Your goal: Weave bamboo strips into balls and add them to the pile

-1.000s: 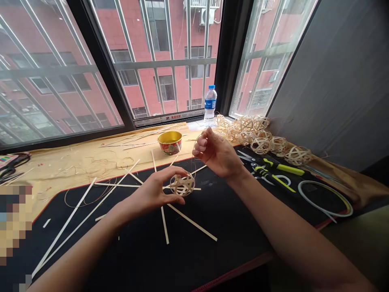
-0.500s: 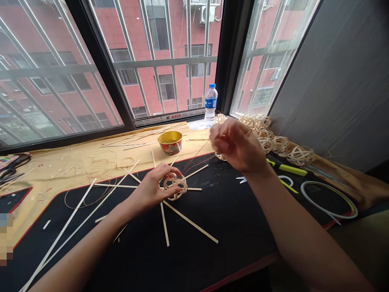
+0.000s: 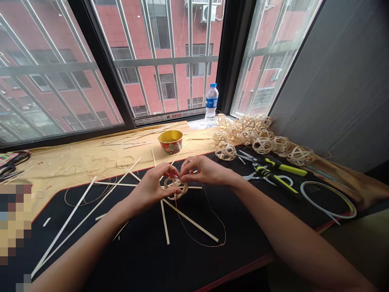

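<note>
My left hand (image 3: 159,182) is closed around a small woven bamboo ball (image 3: 179,192), thumb in front and fingers over the top. At the ball's upper right, my right hand (image 3: 202,170) pinches with thumb and fingertips; the pinched part is hidden, though a thin brown cord (image 3: 225,231) loops down from the ball onto the mat. Beneath the ball, several flat pale bamboo strips (image 3: 194,223) fan out over the black mat (image 3: 243,251).
Finished woven balls (image 3: 263,144) are heaped at the back right. Pliers with yellow-green handles (image 3: 279,180), scissors (image 3: 252,176) and a coiled white strip (image 3: 328,198) lie to the right. A red-and-gold tin (image 3: 170,144) and a water bottle (image 3: 211,105) stand behind.
My right hand has come down from its raised position to the ball. The thin cord now loops over the mat in front. My left hand keeps its hold in the same place.
</note>
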The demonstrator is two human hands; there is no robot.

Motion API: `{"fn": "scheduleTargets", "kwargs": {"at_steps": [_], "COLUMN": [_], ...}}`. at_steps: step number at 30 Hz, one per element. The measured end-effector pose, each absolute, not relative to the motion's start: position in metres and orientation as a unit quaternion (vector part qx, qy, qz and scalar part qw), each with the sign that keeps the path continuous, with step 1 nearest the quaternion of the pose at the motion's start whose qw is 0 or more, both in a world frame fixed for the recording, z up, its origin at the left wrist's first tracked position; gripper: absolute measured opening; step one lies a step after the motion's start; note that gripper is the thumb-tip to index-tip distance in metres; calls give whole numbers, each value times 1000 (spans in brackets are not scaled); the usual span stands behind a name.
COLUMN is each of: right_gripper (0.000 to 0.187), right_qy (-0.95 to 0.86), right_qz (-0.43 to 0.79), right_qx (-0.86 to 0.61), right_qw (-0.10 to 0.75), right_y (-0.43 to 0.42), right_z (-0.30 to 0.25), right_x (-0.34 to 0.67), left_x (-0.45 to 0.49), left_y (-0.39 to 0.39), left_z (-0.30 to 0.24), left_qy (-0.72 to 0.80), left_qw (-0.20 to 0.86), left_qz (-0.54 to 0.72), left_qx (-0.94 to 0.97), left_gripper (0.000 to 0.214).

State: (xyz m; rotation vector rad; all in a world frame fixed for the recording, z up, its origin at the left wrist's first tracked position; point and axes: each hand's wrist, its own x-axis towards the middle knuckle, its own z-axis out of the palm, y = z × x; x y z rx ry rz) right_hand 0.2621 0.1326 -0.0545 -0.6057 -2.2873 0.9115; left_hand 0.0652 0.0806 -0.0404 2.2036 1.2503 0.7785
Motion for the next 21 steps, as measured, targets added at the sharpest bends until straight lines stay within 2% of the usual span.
{"fn": "scheduleTargets", "kwargs": {"at_steps": [9, 13, 21], "right_gripper": [20, 19, 26], "right_qy": [-849, -859, -773], "right_qz": [364, 371, 519], "right_qx": [-230, -218, -229], "right_qw": [306, 279, 285], "right_y": [137, 137, 144], "right_z": [-61, -61, -73], "right_x": [258, 259, 255], "left_x": [65, 65, 64], "left_y": [82, 82, 83], "left_z": [-41, -42, -43], "left_qy": [439, 441, 440], "left_qw": [221, 230, 243], "left_qz": [280, 290, 282], "left_qx": [824, 818, 817], "left_gripper": [25, 30, 30]}}
